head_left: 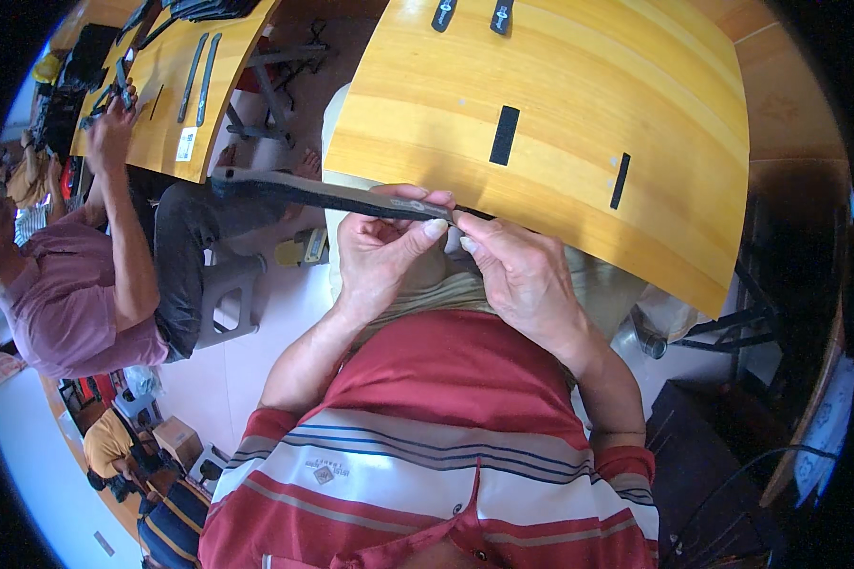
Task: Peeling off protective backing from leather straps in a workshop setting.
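Observation:
A long, dark grey strap (313, 192) with a black underside stretches from my hands out to the left, over the gap between the two tables. My left hand (386, 254) is closed around it near its right end, with the thumb pressed beside a pale printed mark. At that end, the fingers and thumb of my right hand (520, 267) pinch the tip; the tip itself is mostly hidden by them. Beyond my hands, a short black strip (505, 135) lies on the wooden table (417, 114), and a narrower black strip (621, 181) lies farther right.
Two dark strap ends (472, 15) rest at the table's far edge. On the left, a co-worker in a mauve shirt (81, 294) sits on a grey stool (232, 294) at another wooden table (188, 104) with several straps. A yellow object (303, 248) is on the floor between us.

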A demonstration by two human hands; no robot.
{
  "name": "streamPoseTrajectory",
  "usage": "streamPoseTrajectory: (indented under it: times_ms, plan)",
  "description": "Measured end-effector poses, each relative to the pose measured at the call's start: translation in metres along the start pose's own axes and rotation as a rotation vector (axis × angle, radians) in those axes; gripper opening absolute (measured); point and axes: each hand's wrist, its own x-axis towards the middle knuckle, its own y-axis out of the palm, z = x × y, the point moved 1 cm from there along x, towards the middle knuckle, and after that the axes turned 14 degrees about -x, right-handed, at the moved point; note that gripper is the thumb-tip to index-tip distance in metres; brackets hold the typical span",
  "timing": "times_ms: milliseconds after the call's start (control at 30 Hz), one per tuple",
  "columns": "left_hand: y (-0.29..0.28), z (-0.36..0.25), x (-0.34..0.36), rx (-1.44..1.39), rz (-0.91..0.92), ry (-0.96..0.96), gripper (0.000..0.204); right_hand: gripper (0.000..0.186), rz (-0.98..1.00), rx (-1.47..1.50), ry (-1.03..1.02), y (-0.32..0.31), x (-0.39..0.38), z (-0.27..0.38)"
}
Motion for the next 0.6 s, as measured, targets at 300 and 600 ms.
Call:
streamPoseTrajectory:
  times_ms: [300, 600]
  plan:
    - [0.007, -0.002, -0.005, 0.198, -0.071, 0.048, 0.025, 0.033, -0.017, -0.171, -0.055, 0.002, -0.001, 0.001]
    - [0.009, 0.012, -0.016, 0.303, -0.074, 0.203, 0.026, 0.035, 0.105, -0.481, 0.022, -0.001, 0.002, 0.019]
